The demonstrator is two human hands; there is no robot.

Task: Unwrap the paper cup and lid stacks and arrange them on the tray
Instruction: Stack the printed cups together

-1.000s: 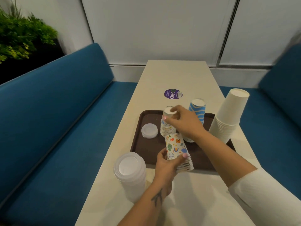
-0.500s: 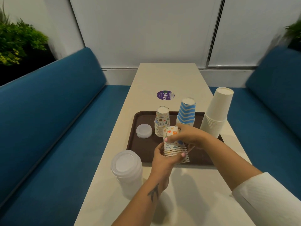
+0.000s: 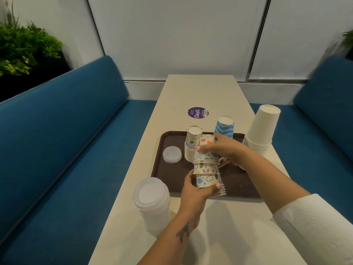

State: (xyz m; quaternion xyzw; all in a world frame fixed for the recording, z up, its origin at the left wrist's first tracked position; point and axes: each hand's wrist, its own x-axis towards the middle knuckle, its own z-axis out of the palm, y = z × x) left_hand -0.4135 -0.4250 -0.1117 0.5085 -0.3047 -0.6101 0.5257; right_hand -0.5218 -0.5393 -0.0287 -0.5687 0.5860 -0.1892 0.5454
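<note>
Hands (image 3: 210,169) gripping printed cup stack (image 3: 207,169), near-upright, bases up, over tray (image 3: 162,150).

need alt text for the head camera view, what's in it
Two hands pull apart a stack of patterned paper cups over a brown tray: the left hand grips its lower part, the right hand its upper cups. The tray holds another patterned stack, a blue striped stack and a small lid.

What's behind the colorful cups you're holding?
Behind the held patterned cups stands another patterned cup stack on the brown tray. The right hand covers most of the blue striped stack.
</note>
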